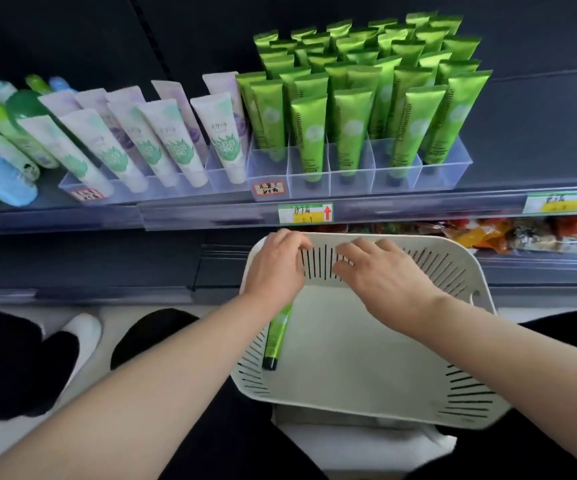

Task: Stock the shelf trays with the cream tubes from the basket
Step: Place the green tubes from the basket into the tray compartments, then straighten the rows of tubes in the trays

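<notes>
Hovering over the basket's far wall, the right grip is lying released, fingers spread, holding nothing. The left grip is curling at the rim; whether it is grasping anything is unclear. One green cream tube is lying in the basket, black cap pointing toward the person, long axis running near-to-far. The shelf tray is looking nearly full.

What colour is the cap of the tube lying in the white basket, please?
Black cap, green tube; head view.
</notes>
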`<state>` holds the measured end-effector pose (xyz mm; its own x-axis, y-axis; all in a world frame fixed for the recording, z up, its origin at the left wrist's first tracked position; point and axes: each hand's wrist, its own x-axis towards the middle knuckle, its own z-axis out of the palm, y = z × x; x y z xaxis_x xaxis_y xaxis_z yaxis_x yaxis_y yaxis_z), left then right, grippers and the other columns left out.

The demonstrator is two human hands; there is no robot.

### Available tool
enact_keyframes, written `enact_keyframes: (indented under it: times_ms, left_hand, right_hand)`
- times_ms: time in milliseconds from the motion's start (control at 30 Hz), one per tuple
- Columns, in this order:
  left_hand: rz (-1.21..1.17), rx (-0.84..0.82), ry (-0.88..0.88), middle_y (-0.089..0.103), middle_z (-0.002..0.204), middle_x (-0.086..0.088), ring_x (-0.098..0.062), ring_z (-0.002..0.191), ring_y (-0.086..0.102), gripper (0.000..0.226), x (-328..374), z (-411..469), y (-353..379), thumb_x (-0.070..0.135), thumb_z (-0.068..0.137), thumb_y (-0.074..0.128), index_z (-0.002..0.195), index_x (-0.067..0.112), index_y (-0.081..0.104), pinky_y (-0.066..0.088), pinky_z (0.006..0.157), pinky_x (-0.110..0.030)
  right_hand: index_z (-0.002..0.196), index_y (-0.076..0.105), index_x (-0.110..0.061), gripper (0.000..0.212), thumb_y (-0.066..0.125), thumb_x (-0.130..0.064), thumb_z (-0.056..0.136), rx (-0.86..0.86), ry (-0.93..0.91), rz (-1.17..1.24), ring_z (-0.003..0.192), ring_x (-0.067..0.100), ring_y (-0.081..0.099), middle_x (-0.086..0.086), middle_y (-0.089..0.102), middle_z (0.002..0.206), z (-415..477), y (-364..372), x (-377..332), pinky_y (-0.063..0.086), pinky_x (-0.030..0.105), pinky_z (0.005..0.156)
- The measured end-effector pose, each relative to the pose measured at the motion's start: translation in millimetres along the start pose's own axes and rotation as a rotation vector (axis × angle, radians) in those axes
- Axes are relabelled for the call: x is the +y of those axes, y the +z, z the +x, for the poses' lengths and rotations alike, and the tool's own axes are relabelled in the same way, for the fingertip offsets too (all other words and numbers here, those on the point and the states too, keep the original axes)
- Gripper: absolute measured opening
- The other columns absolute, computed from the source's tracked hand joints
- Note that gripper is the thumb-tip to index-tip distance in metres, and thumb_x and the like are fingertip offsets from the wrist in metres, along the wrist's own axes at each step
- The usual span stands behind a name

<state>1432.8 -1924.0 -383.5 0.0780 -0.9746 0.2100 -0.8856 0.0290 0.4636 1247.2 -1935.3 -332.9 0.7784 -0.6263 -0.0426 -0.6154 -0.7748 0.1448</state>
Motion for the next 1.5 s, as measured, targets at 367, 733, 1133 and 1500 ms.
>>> enact_keyframes:
  times_ms: [367, 733, 1133, 1500]
  left_hand:
    - [0.323, -0.796, -0.514, 0.060, 0.121, -0.014, -0.028, 0.108, 0.059, 0.031, -45.4, -45.2, 87.7, 0.008, 0.092, 0.043, 0.121, 0.002, 0.054, 0.041, 0.076, -0.027]
    - [0.438, -0.851, -0.498, 0.056, 0.122, -0.016, -0.031, 0.110, 0.056, 0.034, -44.9, -41.4, 120.6, 0.017, 0.092, 0.050, 0.122, 0.002, 0.043, 0.044, 0.081, -0.035]
    - [0.198, -0.619, -0.247, 0.051, 0.084, 0.000, -0.025, 0.080, 0.054, 0.015, -31.0, -52.9, 114.5, 0.020, 0.087, 0.054, 0.095, 0.016, 0.042, 0.037, 0.060, -0.035]
    - [-0.228, -0.100, -0.170, 0.065, 0.079, 0.012, -0.009, 0.075, 0.061, 0.012, 33.0, -9.6, -0.6, 0.027, 0.083, 0.071, 0.091, 0.029, 0.063, 0.048, 0.066, -0.021]
  right_hand:
    - [0.115, 0.054, -0.017, 0.027, 0.053, -0.012, 0.089, -0.346, 0.084, 0.096, 0.103, 0.024, 0.048, 0.005, 0.052, 0.112, -2.9, 30.5, 9.3, 0.033, 0.034, 0.076]
    - [0.110, 0.054, -0.016, 0.019, 0.054, -0.019, 0.091, -0.386, 0.090, 0.190, 0.097, 0.023, 0.050, 0.005, 0.053, 0.107, -11.2, 53.3, 17.7, 0.030, 0.032, 0.072]
    - [0.111, 0.056, -0.019, 0.019, 0.056, -0.023, 0.092, -0.314, 0.168, 0.201, 0.099, 0.022, 0.056, 0.001, 0.059, 0.107, 2.5, 43.7, 36.6, 0.031, 0.032, 0.072]
    - [0.117, 0.056, -0.032, 0.025, 0.049, -0.032, 0.093, -0.040, 0.243, 0.271, 0.105, 0.021, 0.060, -0.005, 0.062, 0.115, -4.5, 14.5, 40.2, 0.045, 0.033, 0.081]
